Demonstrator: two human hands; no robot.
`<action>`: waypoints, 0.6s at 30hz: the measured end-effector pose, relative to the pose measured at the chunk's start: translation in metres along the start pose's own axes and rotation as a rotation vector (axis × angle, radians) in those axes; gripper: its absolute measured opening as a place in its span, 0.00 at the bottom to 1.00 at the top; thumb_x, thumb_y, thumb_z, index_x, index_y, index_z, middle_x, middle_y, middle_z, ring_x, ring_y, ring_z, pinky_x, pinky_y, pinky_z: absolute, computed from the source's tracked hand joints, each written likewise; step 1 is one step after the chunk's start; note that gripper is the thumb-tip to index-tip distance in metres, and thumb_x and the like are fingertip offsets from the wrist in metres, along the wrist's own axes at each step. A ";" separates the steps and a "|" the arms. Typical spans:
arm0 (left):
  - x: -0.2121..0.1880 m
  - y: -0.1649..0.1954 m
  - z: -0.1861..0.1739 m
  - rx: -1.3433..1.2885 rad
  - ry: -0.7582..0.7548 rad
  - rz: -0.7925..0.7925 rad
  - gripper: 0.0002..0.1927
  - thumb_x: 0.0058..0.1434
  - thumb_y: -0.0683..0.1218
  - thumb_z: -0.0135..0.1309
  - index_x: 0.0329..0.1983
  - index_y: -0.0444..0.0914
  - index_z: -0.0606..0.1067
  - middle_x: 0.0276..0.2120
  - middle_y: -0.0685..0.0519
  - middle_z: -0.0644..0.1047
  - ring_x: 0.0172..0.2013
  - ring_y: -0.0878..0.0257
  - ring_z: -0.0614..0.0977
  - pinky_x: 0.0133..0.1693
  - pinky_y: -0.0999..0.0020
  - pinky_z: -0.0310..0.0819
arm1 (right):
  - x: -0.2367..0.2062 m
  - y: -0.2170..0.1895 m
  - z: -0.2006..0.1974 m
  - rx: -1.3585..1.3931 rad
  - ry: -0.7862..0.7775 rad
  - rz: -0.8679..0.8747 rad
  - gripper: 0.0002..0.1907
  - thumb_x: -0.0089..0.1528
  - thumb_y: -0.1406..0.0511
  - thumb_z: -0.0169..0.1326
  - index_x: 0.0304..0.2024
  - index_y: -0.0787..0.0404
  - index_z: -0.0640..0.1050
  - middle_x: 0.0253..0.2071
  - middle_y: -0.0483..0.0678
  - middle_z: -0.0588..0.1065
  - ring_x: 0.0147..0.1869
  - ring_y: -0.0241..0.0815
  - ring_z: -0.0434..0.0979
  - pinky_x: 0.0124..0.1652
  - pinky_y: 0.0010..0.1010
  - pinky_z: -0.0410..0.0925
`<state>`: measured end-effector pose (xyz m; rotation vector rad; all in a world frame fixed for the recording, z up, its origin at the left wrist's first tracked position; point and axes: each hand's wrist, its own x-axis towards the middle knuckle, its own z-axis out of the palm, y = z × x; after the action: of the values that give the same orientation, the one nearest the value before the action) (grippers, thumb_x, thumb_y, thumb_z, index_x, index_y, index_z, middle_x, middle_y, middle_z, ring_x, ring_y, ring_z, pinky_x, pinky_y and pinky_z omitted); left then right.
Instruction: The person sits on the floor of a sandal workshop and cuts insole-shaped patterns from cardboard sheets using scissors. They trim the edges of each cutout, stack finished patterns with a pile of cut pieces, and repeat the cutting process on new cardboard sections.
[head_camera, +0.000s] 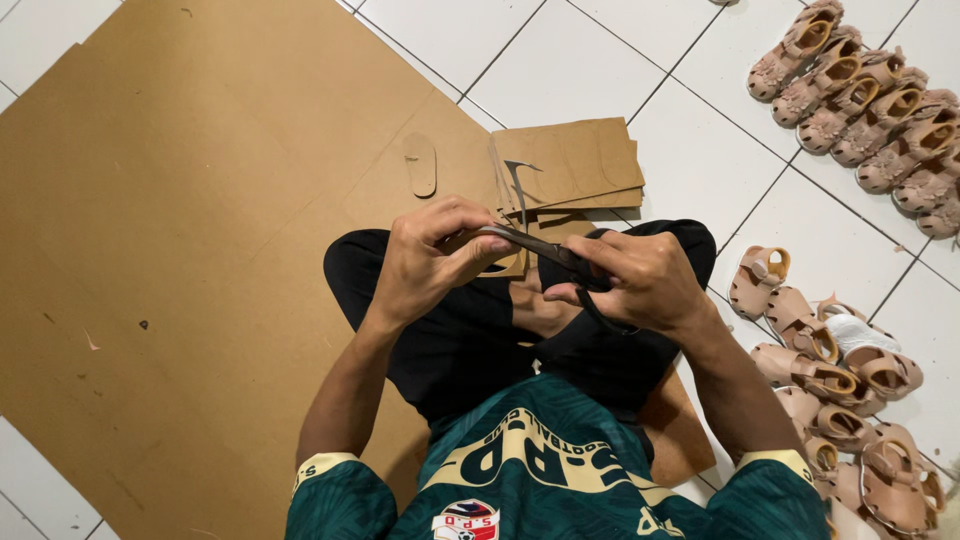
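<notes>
My right hand (645, 280) grips dark scissors (545, 252) by their handles, with the blades pointing left. My left hand (430, 255) holds a small piece of brown cardboard (505, 266) against the blades, just above my crossed legs in black trousers. A cut-out sole shape (421, 164) lies on the large cardboard sheet (180, 200) just beyond my left hand. A stack of cut cardboard pieces (570, 165) rests in front of my knees.
Several small tan sandals (870, 100) lie in a row on the white tiled floor at the upper right. More sandals (830, 390) are heaped beside my right leg. The big cardboard sheet covers the floor to the left.
</notes>
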<state>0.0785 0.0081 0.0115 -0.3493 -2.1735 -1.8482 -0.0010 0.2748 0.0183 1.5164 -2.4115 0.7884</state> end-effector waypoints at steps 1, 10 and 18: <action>0.001 0.001 0.000 0.001 -0.005 -0.006 0.08 0.65 0.42 0.63 0.45 0.33 0.81 0.41 0.51 0.82 0.41 0.66 0.87 0.41 0.76 0.84 | -0.001 0.001 0.000 0.005 -0.012 0.008 0.27 0.53 0.50 0.71 0.43 0.63 0.82 0.20 0.43 0.73 0.19 0.35 0.71 0.20 0.27 0.62; -0.001 -0.006 0.001 0.085 0.067 -0.120 0.09 0.62 0.43 0.65 0.44 0.34 0.83 0.38 0.52 0.84 0.38 0.67 0.87 0.37 0.76 0.83 | -0.005 0.006 0.010 0.080 0.035 0.055 0.28 0.54 0.52 0.71 0.45 0.66 0.81 0.28 0.48 0.78 0.27 0.40 0.78 0.26 0.28 0.69; 0.014 -0.057 0.005 -0.313 0.374 -0.194 0.24 0.62 0.40 0.61 0.59 0.26 0.69 0.42 0.47 0.80 0.41 0.64 0.85 0.42 0.70 0.85 | -0.026 0.028 0.041 0.207 0.165 0.337 0.24 0.58 0.57 0.69 0.50 0.66 0.81 0.37 0.50 0.81 0.35 0.35 0.82 0.33 0.26 0.72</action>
<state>0.0456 0.0041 -0.0366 0.1488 -1.7228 -2.1563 -0.0090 0.2826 -0.0370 1.0634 -2.5553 1.2118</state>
